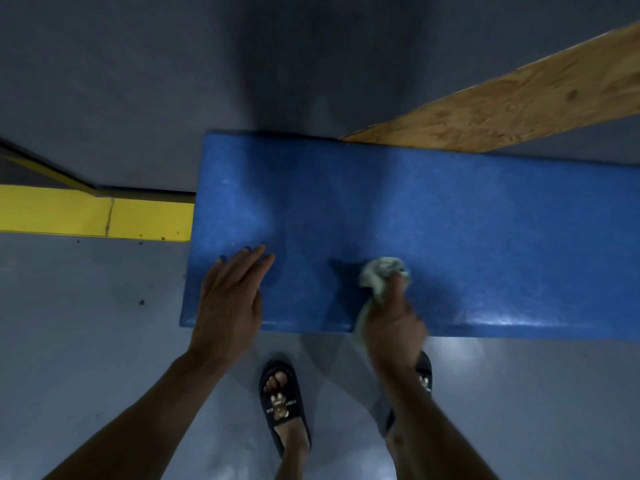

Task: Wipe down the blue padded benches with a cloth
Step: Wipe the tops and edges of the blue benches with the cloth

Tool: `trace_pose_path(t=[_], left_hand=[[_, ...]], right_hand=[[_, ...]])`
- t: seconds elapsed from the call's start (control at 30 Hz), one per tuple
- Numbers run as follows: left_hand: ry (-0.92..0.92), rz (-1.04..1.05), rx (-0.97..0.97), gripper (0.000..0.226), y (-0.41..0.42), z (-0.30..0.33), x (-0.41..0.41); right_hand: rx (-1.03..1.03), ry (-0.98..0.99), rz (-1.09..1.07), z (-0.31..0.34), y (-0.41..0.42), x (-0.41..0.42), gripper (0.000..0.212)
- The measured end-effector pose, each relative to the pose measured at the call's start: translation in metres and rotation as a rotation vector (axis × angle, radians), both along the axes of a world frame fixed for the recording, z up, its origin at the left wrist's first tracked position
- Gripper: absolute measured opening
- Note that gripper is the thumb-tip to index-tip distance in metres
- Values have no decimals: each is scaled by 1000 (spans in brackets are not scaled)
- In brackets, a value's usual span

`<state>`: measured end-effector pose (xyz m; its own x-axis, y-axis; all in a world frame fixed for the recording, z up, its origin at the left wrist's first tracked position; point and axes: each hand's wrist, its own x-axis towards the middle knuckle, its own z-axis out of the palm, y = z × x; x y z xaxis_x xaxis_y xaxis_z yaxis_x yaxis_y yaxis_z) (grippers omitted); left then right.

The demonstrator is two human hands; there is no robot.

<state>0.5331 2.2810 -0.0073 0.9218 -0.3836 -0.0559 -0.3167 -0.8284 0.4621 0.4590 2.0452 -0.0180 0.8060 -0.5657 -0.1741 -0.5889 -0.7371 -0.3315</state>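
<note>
While the left hand [230, 299] lies flat with straight fingers on the blue padded surface [450, 220] at centre frame, the right hand [393, 318] has its grip clamped on a crumpled pale-green cloth [379, 271], pressed to the padding near its lower edge.

Glossy blue padded bench [450, 220]; crumpled cloth [381, 271]; rough chipboard plank [519, 98].

There is one long blue padded counter [433, 216], one crumpled pale green cloth [379, 273], one rough wooden board [512, 102], two black slippers [284, 403] and two hands [228, 299].
</note>
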Motion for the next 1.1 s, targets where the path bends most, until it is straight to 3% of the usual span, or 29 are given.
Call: trace_pose_path(t=[0.07,0.17,0.3,0.37,0.5,0.63,0.8,0.87,0.97,1.03,1.1], left_hand=[[-1,-3,1,52,4,-1,2],[1,-10,17,54,9,-1,3],[-24,-9,7,52,9,1,7],[-39,-10,-6,50,6,2,9],[-37,-29,-25,50,0,1,13],[-38,-21,-42,49,3,-2,14],[-32,-33,-62,48,9,-4,21],[-38,-43,-42,49,9,-3,22],[-38,-54,-26,49,9,-1,22],[-29,-51,-8,49,7,-4,22],[-34,-47,3,49,5,-9,22]], right_hand=[[60,-4,143,2,52,13,56],[28,-66,369,8,94,22,50],[-92,-126,603,6,51,18,46],[-173,-93,552,5,-3,8,53],[-243,134,218,17,-91,-14,52],[-126,71,-100,10,-52,-4,45],[-24,24,251,8,55,35,45],[-52,-51,433,9,58,43,35],[-170,-137,683,8,17,47,43],[-205,-79,587,10,-27,46,46],[-279,114,335,16,-78,42,49]])
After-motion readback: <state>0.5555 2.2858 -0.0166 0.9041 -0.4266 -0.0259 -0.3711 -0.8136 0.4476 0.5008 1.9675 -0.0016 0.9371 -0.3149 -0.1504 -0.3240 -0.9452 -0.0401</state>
